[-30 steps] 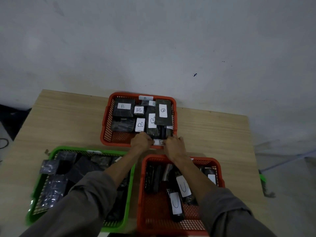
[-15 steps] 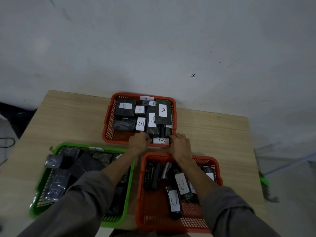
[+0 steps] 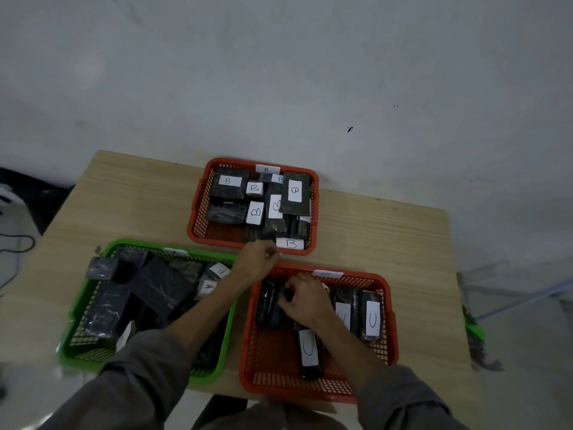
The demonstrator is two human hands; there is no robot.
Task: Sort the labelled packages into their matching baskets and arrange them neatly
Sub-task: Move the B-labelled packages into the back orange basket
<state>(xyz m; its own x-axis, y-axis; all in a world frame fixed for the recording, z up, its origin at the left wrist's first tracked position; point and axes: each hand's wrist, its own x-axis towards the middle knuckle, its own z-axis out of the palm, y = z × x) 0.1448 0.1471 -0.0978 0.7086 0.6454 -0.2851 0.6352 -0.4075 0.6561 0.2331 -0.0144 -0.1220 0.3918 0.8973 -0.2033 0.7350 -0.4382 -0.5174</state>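
Three mesh baskets stand on the wooden table (image 3: 387, 243). The far orange basket (image 3: 198, 218) holds dark packages labelled B (image 3: 294, 193). Dark packages (image 3: 155, 290) fill the green basket (image 3: 74, 318); one small one there shows a B label (image 3: 221, 270). In the near orange basket (image 3: 246, 352) lie packages labelled C (image 3: 308, 352). My left hand (image 3: 255, 263) hovers at the far basket's front rim with fingers curled; what they enclose is hidden. My right hand (image 3: 307, 301) grips a dark package (image 3: 268, 302) at the near basket's left side.
A white wall rises behind the table. The table's right edge drops to the floor, where a green broom (image 3: 473, 330) lies. Cables trail on the floor at the far left. The baskets sit close together, with bare tabletop to the right and far left.
Both hands have come off the far basket's front rim. The right hand dropped into the near orange basket onto a dark package; the left hand drew back a little.
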